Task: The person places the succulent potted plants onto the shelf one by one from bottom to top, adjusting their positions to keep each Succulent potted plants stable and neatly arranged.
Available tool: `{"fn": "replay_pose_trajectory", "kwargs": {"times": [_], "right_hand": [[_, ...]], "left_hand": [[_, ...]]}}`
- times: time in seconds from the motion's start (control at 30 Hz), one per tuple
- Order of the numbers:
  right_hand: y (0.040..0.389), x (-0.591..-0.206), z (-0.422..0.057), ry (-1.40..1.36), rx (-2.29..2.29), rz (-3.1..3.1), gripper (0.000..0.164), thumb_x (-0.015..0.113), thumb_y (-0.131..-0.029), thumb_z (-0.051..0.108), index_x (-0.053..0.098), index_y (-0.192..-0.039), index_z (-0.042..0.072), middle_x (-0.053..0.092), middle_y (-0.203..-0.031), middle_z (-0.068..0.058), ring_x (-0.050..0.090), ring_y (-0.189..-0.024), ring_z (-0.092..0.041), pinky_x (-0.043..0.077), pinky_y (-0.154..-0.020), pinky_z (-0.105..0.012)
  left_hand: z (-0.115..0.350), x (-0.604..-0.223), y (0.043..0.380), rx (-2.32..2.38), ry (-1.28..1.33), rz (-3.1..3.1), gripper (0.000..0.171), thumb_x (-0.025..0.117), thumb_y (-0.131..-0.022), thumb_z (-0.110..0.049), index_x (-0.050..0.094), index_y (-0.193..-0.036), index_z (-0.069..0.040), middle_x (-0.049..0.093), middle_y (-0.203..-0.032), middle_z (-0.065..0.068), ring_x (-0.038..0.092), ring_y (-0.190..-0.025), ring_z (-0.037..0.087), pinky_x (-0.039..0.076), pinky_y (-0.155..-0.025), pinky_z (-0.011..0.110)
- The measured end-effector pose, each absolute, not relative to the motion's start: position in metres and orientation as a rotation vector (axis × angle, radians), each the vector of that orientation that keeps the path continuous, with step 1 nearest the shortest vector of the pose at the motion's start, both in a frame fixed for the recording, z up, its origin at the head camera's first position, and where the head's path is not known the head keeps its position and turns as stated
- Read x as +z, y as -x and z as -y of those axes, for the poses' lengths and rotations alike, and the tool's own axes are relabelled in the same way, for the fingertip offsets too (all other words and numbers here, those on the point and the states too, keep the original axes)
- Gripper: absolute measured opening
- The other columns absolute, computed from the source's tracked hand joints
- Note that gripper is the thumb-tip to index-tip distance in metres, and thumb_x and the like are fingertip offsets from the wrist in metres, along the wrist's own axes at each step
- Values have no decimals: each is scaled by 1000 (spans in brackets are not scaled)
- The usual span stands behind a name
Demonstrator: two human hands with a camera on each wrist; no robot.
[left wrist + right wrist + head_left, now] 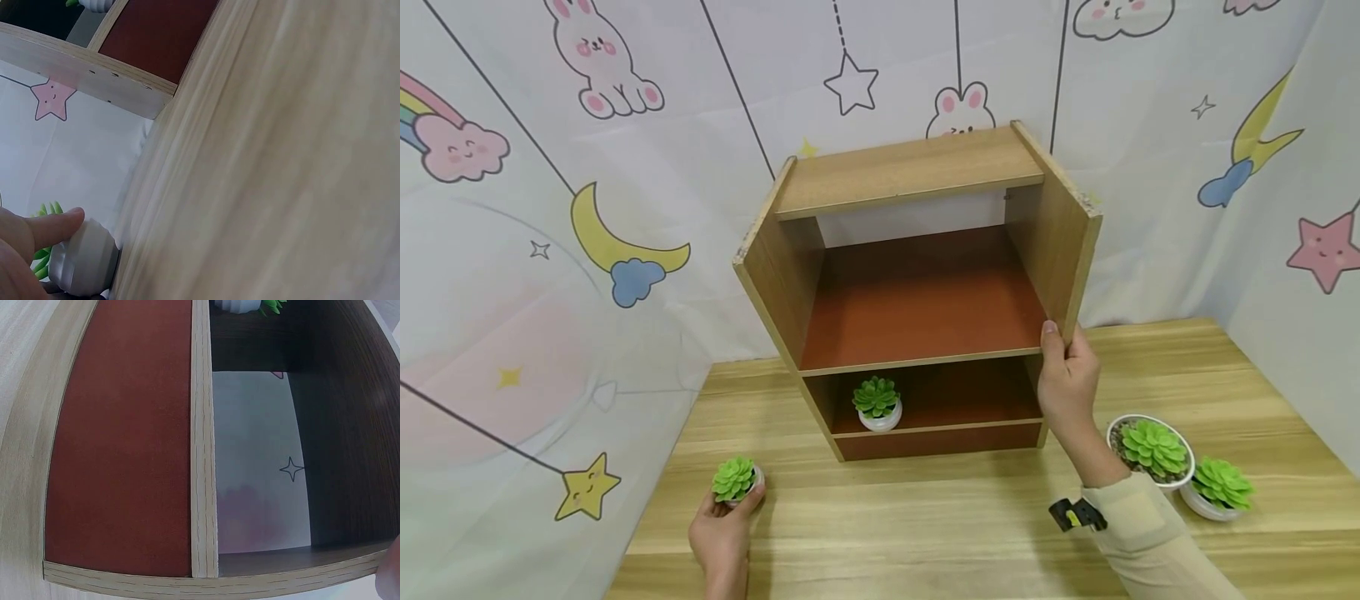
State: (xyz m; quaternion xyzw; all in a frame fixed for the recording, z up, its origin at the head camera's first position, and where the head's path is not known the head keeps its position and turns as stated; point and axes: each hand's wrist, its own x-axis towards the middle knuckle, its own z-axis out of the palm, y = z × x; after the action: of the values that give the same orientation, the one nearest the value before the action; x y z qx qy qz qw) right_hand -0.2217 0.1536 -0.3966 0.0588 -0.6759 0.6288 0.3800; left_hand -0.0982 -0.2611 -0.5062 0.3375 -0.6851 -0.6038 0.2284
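On the left of the table, my left hand (722,533) grips a small potted succulent (733,479), its thumb along the white pot (84,259). The pot's base is at the tabletop in the left wrist view. With thumb and fingers around the edge of the right side panel, my right hand (1070,383) holds a small wooden shelf unit (1054,237). Another potted succulent (877,402) sits at the left end of its lower compartment. In the right wrist view, only a bit of that hand (389,575) shows at the right edge.
To the right of the shelf unit, a larger potted succulent (1153,447) in a white bowl stands beside a smaller one (1219,487), near my right forearm. A wood-grain table (910,525) bears everything. A cartoon-printed cloth (880,92) hangs behind and at the sides.
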Motion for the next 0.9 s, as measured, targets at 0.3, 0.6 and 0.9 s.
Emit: {"fn": "replay_pose_trajectory", "kwargs": {"times": [0.3,0.6,0.9], "right_hand": [[223,-397,-153,-172,1595,1723,26,51,-102,14,65,-99,-7,45,-66,-9,43,-73,-17,33,-65,-27],[223,-400,-153,-154,1590,1726,27,51,-102,14,68,-108,-6,59,-76,-11,47,-78,-14,38,-70,-24],[208,-381,-147,-128,1597,1737,29,50,-102,11,66,-109,-11,57,-74,-9,46,-77,-13,37,-68,-24]], "left_hand": [[263,-508,98,-1671,-956,1898,83,87,-75,-7,41,-141,12,42,-138,35,42,-129,41,37,-103,42],[266,-509,96,-1673,-989,1897,89,89,-73,-12,39,-143,10,42,-140,33,41,-130,39,35,-104,44],[266,-507,100,-1697,-984,1883,93,89,-73,-13,35,-145,11,38,-142,34,39,-131,40,34,-105,45]]}}
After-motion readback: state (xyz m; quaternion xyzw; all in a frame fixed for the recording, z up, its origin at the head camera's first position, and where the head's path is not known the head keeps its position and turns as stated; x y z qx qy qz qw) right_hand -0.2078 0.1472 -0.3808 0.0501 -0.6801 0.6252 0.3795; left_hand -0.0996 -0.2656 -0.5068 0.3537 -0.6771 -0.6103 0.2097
